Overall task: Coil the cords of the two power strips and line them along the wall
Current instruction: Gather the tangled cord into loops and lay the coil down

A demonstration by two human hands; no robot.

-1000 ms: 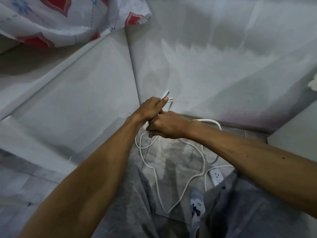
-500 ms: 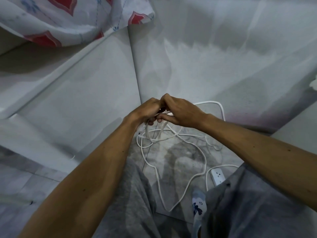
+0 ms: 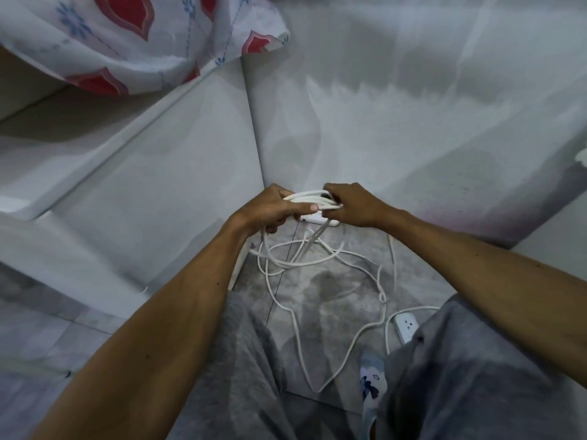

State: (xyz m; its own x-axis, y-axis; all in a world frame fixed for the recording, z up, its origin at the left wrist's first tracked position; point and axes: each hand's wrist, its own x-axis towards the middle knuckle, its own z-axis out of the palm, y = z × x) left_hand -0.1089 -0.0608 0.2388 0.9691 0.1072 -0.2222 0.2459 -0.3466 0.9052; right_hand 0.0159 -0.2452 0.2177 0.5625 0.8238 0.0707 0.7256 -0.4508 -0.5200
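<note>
Low beside the wall [image 3: 413, 128], the left hand [image 3: 270, 212] and right hand [image 3: 357, 204] each grip an end of the coiled cord [image 3: 313, 198], its loops lying side to side above 1 power strip [image 3: 317, 220], while slack cord [image 3: 286, 308] trails down toward the knees.

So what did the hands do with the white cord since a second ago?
The left hand and right hand, bunched together a second ago, have moved slightly apart and now grip a bundle of cord loops stretched between them. The slack cord on the floor was pulled in toward them. The power strip by the right knee stayed put.
</note>
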